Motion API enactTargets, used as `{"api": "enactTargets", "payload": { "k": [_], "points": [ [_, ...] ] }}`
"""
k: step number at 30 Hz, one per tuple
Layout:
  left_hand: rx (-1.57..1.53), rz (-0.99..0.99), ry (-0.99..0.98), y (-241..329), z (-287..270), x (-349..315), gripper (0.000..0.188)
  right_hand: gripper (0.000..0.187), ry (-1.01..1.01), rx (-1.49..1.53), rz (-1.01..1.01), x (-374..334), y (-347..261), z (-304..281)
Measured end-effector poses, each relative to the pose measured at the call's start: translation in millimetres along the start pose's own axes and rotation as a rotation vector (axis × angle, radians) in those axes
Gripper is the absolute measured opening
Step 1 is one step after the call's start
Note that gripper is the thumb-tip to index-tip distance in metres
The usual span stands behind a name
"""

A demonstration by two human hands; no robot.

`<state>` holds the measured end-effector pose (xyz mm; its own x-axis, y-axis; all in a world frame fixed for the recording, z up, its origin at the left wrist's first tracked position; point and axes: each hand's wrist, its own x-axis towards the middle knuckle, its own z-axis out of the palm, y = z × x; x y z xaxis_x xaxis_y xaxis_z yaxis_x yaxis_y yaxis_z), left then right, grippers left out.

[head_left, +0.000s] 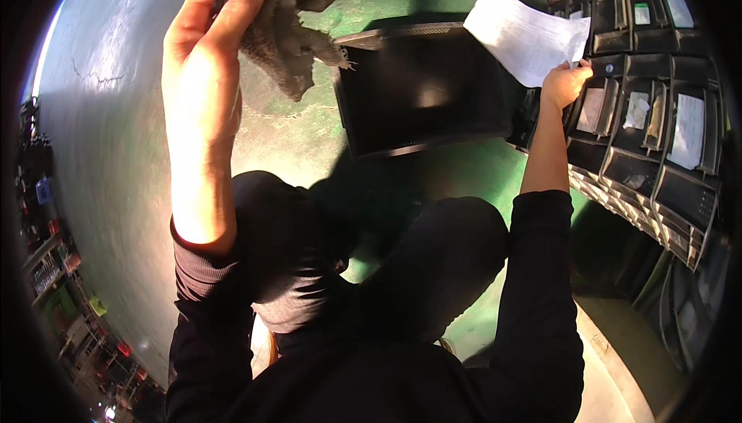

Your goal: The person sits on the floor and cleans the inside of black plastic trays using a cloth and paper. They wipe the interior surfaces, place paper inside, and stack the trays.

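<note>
At the upper left, my left hand (212,59) is raised and closed on a ragged grey cloth (282,28) with frayed edges hanging down. Farther right, my right hand (566,83) pinches the lower corner of a white sheet of paper (525,32) beside stacked black bins. Print covers part of the sheet, which curls slightly. Between my hands on the green floor lies a black rectangular panel (425,90), like a screen or a shallow tray; I cannot tell which. Its dark surface faces up with a dull glare at the middle.
Black bins (626,168) with paper labels stand stacked along the right side. My bent knees (456,260) are just below the panel. A pale ledge (607,361) runs at the lower right. Shelves of small mixed items (73,322) line the far left edge, beyond the green floor (116,191).
</note>
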<state>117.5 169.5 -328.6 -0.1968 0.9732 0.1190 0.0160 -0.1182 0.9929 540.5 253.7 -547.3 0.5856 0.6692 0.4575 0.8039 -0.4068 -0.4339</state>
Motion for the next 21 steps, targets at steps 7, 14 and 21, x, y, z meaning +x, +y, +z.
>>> {"api": "enactTargets", "payload": {
  "k": [7,14,21],
  "points": [
    [0.031,0.072,0.089,6,12,-11,0.034,0.058,-0.190,-0.432,-0.275,-21,-48,-14],
    [-0.088,0.136,0.086,4,5,-2,0.030,0.051,-1.064,0.147,-1.052,-168,-27,-75],
    [-0.167,0.334,0.329,-19,-26,22,0.034,0.020,-0.730,0.388,-1.084,-146,-77,-106]
  ]
}}
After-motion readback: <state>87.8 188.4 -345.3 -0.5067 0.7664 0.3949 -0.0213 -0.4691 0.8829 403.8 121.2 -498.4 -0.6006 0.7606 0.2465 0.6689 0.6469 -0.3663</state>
